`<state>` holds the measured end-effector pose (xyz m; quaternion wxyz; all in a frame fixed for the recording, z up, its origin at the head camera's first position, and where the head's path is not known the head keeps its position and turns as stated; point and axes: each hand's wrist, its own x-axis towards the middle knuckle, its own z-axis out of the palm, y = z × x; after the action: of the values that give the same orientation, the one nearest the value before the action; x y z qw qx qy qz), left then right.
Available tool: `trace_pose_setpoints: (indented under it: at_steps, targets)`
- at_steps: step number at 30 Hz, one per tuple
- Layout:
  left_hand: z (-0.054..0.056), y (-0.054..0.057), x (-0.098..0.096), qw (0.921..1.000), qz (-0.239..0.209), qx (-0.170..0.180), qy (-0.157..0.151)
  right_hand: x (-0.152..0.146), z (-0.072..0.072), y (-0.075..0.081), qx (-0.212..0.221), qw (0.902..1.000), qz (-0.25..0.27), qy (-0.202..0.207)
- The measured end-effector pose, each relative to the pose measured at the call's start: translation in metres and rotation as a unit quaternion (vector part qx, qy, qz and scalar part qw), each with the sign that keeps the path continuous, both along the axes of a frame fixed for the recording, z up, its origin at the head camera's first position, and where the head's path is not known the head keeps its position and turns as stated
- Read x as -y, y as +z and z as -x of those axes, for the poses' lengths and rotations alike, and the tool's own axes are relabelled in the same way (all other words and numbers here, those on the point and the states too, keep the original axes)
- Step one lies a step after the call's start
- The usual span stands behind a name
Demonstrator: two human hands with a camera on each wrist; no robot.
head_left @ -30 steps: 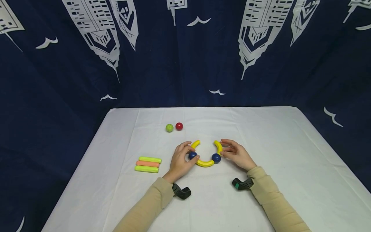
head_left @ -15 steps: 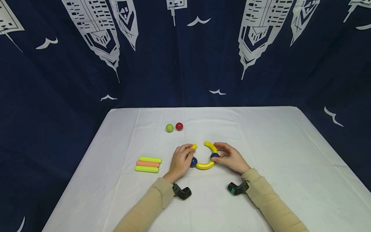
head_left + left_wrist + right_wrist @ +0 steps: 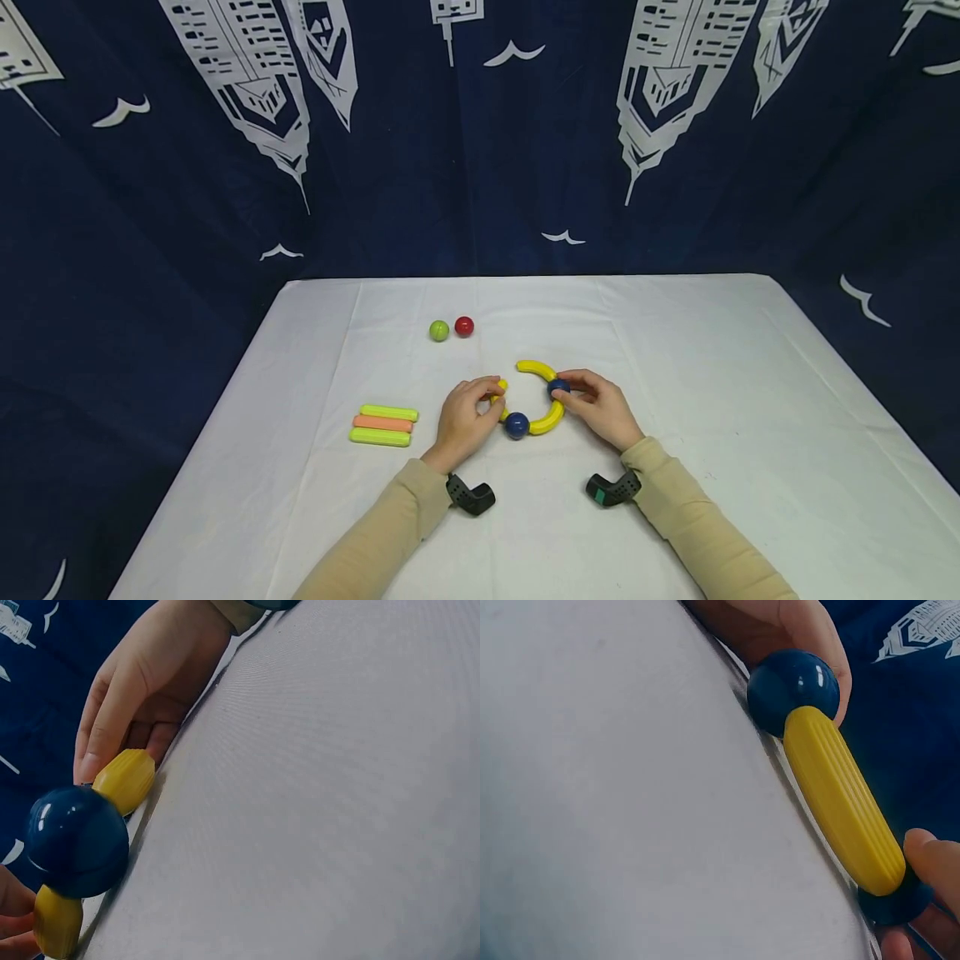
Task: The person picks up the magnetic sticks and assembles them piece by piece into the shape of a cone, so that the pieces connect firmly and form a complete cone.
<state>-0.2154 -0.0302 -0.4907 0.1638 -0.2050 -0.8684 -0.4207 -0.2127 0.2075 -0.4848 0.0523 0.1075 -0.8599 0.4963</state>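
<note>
Curved yellow sticks and two blue balls form a ring with a gap at its far left. My left hand (image 3: 463, 417) pinches the left yellow stick (image 3: 56, 922), partly hidden by its fingers. That stick joins the near blue ball (image 3: 517, 426). From there a second yellow stick (image 3: 844, 802) leads to the right blue ball (image 3: 558, 388). My right hand (image 3: 603, 410) holds this ball between thumb and fingers. A third yellow stick (image 3: 535, 367) runs from it to a free end at the back.
Behind the ring, a green ball (image 3: 439, 331) and a red ball (image 3: 464, 327) lie side by side. Left of my left hand lie two light-green sticks and an orange stick (image 3: 382, 424) between them. White cloth covers the table (image 3: 750, 375); a dark blue curtain (image 3: 480, 167) hangs behind.
The ring has turned counterclockwise, its gap moving from the back to the far left. My right hand has gone from beside the right stick to holding the blue ball; my left hand now pinches the left stick.
</note>
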Motion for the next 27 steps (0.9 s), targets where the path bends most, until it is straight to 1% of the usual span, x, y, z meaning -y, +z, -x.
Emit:
trace_pose_setpoints:
  at_steps: [2,5,8,10,14,21,27]
  targets:
    - [0.0001,0.0004,-0.0001,1.0000,0.001,0.003,0.001,0.0012,-0.0005,0.0001,-0.014,0.9998,-0.013,-0.008]
    - [0.0001,0.0010,-0.0003,0.9999,-0.001,0.011,0.003,0.0029,-0.0010,-0.0007,-0.038,0.9980,-0.046,-0.019]
    - [-0.0003,0.0013,-0.0004,0.9998,0.000,0.017,0.005,0.0046,-0.0024,-0.0010,-0.058,0.9957,-0.069,-0.021]
    - [-0.0006,0.0009,-0.0003,0.9998,0.002,0.019,0.006,0.0056,-0.0035,-0.0003,-0.063,0.9953,-0.070,-0.020]
    - [-0.0012,0.0008,-0.0001,0.9997,0.011,0.020,0.004,0.0071,-0.0042,0.0007,-0.062,0.9956,-0.068,-0.017]
    - [-0.0021,0.0014,0.0000,0.9990,0.014,0.028,-0.031,0.0076,-0.0043,0.0008,-0.071,0.9943,-0.079,-0.008]
    - [-0.0019,-0.0005,-0.0006,0.9988,0.014,0.029,-0.035,0.0083,-0.0041,-0.0007,-0.084,0.9923,-0.090,-0.009]
